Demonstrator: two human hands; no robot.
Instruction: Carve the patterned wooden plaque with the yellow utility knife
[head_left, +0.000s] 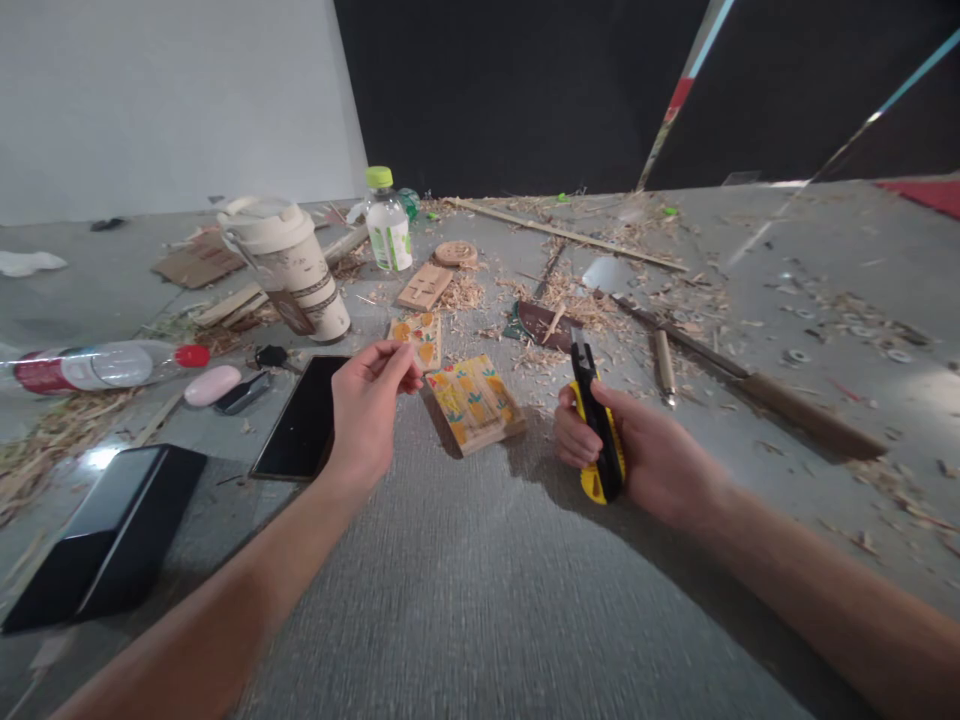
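My right hand (pixel 645 450) is wrapped round a yellow and black utility knife (pixel 596 420), blade end pointing up and away. My left hand (pixel 367 400) is raised above the grey table (pixel 480 580), fingers pinched together at the tips; anything between them is too small to make out. Between the hands lies a painted wooden piece (pixel 475 402) with yellow and orange patterns. A smaller painted piece (pixel 417 336) lies just beyond my left fingertips.
A black phone (pixel 300 418) and a black box (pixel 105 540) lie at the left. Farther back stand a lidded cup (pixel 289 265) and a small bottle (pixel 388 222); a plastic bottle (pixel 105 366) lies on its side. Carving tools (pixel 750 385) and wood shavings (pixel 585 300) cover the right.
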